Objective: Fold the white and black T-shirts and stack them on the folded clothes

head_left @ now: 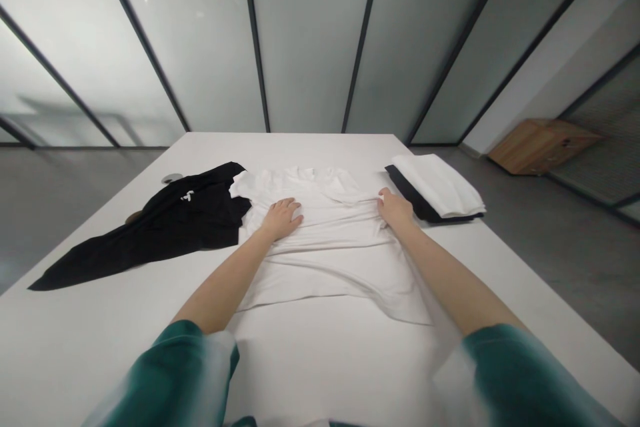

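Note:
A white T-shirt (pixel 325 240) lies spread on the table, its collar toward the far side and its hem toward me. Creases run across its middle. My left hand (pixel 283 217) rests flat on the left part of the shirt, fingers stretched out. At the shirt's right side, my right hand (pixel 395 208) pinches the fabric near the sleeve, and the cloth is drawn into folds toward it. The shirt's left sleeve overlaps the edge of a black garment (pixel 195 213) with a small white print.
To the right sits a folded white cloth (pixel 437 183) on top of a folded dark cloth (pixel 413 197). A small round white item (pixel 173 178) lies behind the black garment on the white table (pixel 320 360). A wooden cabinet (pixel 540 145) stands beyond, by glass panels.

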